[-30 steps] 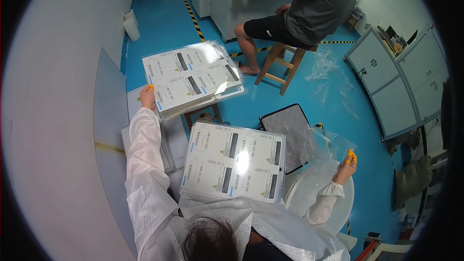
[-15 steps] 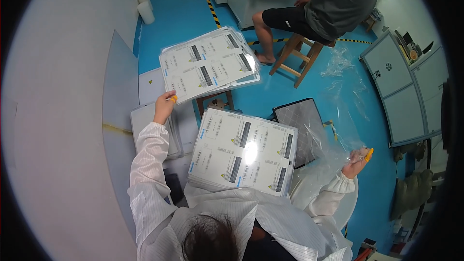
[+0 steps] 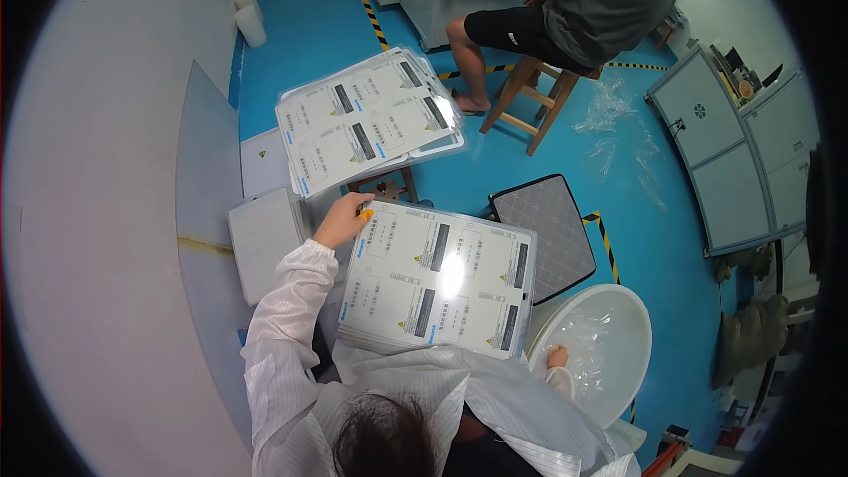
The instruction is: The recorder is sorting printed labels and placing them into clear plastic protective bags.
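A stack of printed plastic-covered sheets [image 3: 439, 276] lies across my lap, its top sheet showing four labels with dark blocks and yellow triangles. At its far left corner my left hand [image 3: 343, 219], an orange finger cot on one finger, is closed on the edge of the top sheet. To the right, my right hand [image 3: 556, 357] is down inside a white round basin [image 3: 643, 327], looking curled; its fingertips are hidden. Crumpled clear film [image 3: 590, 358] lies in the basin beside that hand. Beyond my left hand sits a second pile of similar sheets [image 3: 358, 124], slightly fanned.
A grey quilted pad [image 3: 546, 238] lies right of the stack. White boxes [image 3: 265, 243] stand on the left along the wall. Ahead, a person [image 3: 609, 9] sits on a wooden stool [image 3: 530, 104]. Loose clear film [image 3: 614, 119] lies on the blue floor near grey cabinets [image 3: 733, 150].
My left hand has left the far pile and come to the lap stack's corner. My right hand has carried the clear film down and inward, into the basin.
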Demonstrator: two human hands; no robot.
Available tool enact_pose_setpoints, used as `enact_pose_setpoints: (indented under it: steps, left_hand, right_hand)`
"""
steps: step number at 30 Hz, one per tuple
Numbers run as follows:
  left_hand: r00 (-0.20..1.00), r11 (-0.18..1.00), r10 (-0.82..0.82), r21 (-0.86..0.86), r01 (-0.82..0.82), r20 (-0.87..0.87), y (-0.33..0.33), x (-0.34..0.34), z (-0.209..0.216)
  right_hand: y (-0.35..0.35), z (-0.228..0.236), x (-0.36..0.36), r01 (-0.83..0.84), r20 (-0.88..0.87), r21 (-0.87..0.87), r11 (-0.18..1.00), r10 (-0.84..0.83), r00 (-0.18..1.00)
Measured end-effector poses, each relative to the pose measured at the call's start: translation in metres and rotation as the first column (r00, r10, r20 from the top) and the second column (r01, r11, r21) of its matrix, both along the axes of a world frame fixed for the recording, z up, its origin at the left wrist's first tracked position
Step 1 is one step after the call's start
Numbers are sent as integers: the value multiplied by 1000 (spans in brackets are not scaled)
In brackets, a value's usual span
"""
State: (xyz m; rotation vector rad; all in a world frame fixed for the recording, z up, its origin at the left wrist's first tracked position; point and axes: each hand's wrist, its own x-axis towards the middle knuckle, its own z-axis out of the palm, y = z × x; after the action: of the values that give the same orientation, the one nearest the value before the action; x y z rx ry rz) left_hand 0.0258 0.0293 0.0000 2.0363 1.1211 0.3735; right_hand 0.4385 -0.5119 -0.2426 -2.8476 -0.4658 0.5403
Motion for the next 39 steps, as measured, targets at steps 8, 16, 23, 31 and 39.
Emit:
enact_pose_setpoints:
  steps: [8, 16, 23, 31, 39]
  left_hand:
    - [961, 990, -123, 39, 136, -247, 6, 13, -9]
    - [972, 978, -34, 195, 81, -232, 16, 14, -18]
    - [961, 981, 195, -22, -194, 198, 9, 17, 6]
    - [902, 855, 220, -518, 4, 371, -25, -17, -37]
    - [916, 963, 240, -197, -183, 322, -77, 8, -17]
  right_hand:
    - [3, 88, 109, 238, -215, 195, 952, -195, 957]
    - [82, 252, 82, 138, 501, -51, 989, -94, 860]
    - [101, 281, 64, 227, 250, -147, 963, -186, 950]
    - [228, 340, -32, -348, 22, 558, 753, 405, 914]
    - [389, 295, -163, -550, 127, 768, 329, 763, 634]
